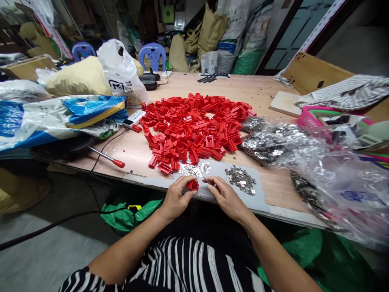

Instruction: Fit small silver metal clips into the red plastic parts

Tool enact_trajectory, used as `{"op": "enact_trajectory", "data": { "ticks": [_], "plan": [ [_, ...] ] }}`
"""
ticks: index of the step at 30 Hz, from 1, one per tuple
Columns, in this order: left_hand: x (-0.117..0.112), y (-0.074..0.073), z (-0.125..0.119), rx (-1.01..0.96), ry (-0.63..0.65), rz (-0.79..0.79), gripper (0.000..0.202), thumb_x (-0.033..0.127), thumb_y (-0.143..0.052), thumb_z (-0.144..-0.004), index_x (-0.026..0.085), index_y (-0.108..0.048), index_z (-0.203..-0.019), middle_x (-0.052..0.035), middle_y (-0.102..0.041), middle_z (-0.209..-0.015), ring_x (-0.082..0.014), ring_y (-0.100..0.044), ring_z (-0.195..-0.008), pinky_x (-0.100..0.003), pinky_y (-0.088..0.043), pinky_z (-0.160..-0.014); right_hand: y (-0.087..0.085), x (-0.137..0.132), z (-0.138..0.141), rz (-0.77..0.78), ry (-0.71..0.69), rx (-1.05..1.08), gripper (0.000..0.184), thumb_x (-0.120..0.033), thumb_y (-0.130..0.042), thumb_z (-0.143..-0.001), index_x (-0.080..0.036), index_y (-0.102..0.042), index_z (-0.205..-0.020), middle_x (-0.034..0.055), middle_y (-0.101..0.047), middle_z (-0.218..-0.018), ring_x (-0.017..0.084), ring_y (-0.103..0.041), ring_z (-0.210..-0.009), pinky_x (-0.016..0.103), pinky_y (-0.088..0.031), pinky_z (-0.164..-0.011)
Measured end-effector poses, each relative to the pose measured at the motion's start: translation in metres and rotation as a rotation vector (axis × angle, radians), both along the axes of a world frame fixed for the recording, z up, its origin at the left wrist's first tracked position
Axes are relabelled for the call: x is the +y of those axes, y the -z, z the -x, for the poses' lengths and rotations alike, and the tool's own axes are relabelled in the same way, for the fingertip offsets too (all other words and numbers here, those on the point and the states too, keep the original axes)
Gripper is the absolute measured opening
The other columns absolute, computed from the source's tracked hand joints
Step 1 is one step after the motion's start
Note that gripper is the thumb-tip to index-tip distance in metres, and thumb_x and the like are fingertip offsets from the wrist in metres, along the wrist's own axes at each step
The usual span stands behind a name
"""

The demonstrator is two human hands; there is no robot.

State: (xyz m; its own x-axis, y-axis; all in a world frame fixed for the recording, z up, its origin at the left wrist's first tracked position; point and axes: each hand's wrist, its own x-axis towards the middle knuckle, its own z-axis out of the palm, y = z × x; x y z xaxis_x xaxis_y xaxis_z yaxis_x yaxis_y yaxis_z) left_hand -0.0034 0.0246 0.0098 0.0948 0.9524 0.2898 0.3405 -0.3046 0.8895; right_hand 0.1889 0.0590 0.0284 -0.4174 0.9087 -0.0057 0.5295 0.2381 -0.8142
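A small red plastic housing (192, 185) is held between the thumb and fingers of my left hand (178, 198), close to the table's front edge. My right hand (225, 195) pinches a thin, dark metal piece (206, 179) that points towards the housing; it is too small to tell its exact kind. Flat silvery metal parts (194, 168) lie scattered just beyond both hands. To the right of my right hand sits a pile of small metal pieces (241, 179) on a grey sheet (258, 194). A big heap of red housings (194, 125) spreads over the middle of the table.
Clear plastic bags of metal parts (273, 142) and a pink basket (313, 115) stand at the right. On the left are a blue-and-white sack (39, 121), a white plastic bag (121, 73), a red-tipped lever (117, 162) and a white device (135, 118) with a cable.
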Motion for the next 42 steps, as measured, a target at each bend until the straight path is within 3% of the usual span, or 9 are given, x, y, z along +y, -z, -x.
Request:
{"op": "enact_trajectory", "data": {
  "ticks": [4,11,26,36,42],
  "plan": [
    [0.009,0.002,0.005,0.137,0.071,-0.05,0.037,0.011,-0.06,-0.08,0.02,-0.058,-0.116,-0.0074,-0.064,-0.11,-0.0193,-0.058,-0.105,-0.035,-0.046,-0.094,0.001,-0.004,-0.003,-0.078,-0.04,-0.139,0.024,-0.029,-0.046,-0.091,-0.025,-0.063,-0.106,0.0038,-0.061,-0.089,0.019,-0.059,-0.085,0.032,-0.044,-0.079],
    [0.016,0.004,0.008,0.21,0.133,-0.018,0.044,0.009,-0.063,-0.076,0.022,-0.058,-0.118,-0.0059,-0.066,-0.109,-0.0203,-0.06,-0.103,-0.036,-0.046,-0.092,0.0,-0.01,-0.001,-0.1,-0.077,-0.172,0.018,-0.024,-0.05,-0.088,-0.023,-0.065,-0.097,0.0034,-0.067,-0.091,0.018,-0.062,-0.082,0.03,-0.045,-0.074],
    [0.023,0.004,0.012,0.146,0.168,0.01,0.041,0.011,-0.066,-0.073,0.023,-0.064,-0.112,-0.0047,-0.069,-0.102,-0.0191,-0.064,-0.093,-0.032,-0.048,-0.086,0.002,-0.011,0.007,-0.165,-0.085,-0.269,0.018,-0.02,-0.048,-0.088,-0.022,-0.065,-0.095,0.0051,-0.065,-0.093,0.018,-0.061,-0.085,0.031,-0.046,-0.077],
    [0.024,0.004,0.012,0.113,0.156,0.031,0.037,0.009,-0.064,-0.072,0.022,-0.066,-0.107,-0.0036,-0.07,-0.1,-0.0185,-0.064,-0.093,-0.032,-0.047,-0.087,-0.002,-0.025,0.031,-0.23,0.006,-0.503,0.019,-0.017,-0.042,-0.091,-0.02,-0.061,-0.095,0.007,-0.063,-0.092,0.02,-0.062,-0.08,0.029,-0.044,-0.065],
    [0.022,0.006,0.011,0.071,0.141,0.03,0.034,0.014,-0.067,-0.072,0.021,-0.064,-0.105,-0.0043,-0.069,-0.1,-0.0191,-0.062,-0.094,-0.033,-0.046,-0.087,0.001,-0.023,0.022,-0.182,-0.026,-0.34,0.023,-0.021,-0.042,-0.092,-0.023,-0.057,-0.11,0.0059,-0.06,-0.099,0.02,-0.061,-0.089,0.031,-0.046,-0.076]
  ]
}}
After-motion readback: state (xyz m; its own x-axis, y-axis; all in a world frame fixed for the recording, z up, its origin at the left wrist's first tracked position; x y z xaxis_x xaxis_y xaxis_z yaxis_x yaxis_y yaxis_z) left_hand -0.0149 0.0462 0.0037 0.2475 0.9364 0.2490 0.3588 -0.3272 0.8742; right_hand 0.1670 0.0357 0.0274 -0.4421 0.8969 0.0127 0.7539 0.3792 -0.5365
